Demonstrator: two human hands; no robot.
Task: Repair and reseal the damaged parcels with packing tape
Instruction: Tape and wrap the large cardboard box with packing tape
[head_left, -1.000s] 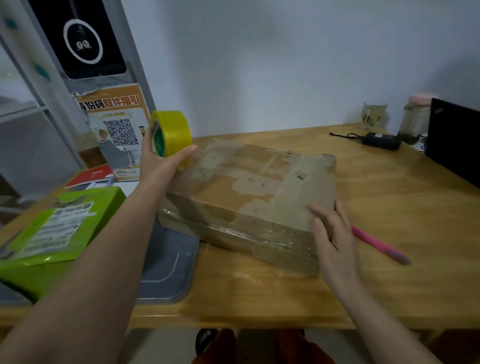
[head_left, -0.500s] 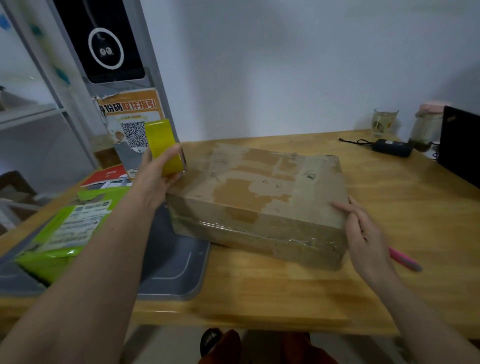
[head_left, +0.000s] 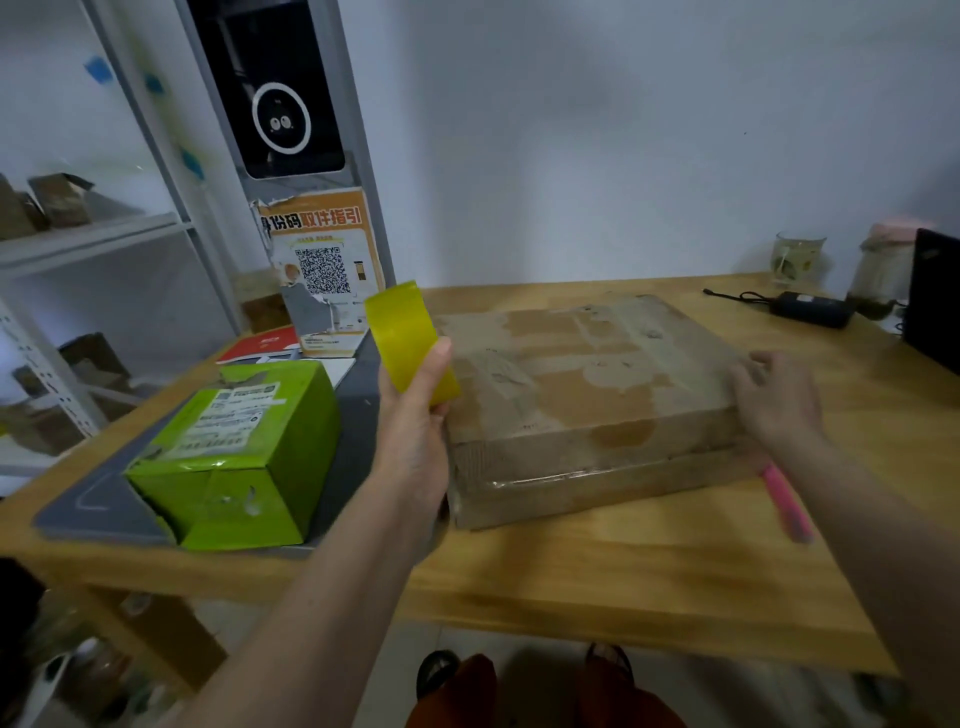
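On the wooden counter (head_left: 597, 566) a flat brown parcel (head_left: 587, 400) lies slightly askew, its near edge set back from the counter's front lip with a bare strip of wood before it. More open wood runs to its right, up to a black charger (head_left: 813, 309) and two jars near the wall. Just left of it sits a torn green parcel (head_left: 244, 452) on a grey mat (head_left: 104, 499). The left hand (head_left: 415, 447) grips a yellow tape roll (head_left: 410, 348) upright at the brown parcel's left edge, thumb across its face. The right hand (head_left: 779, 400) curls over the parcel's right corner, fingertips on top. A pink pen (head_left: 787, 504) lies partly hidden under that wrist, and a dark object at the far right is cut off.
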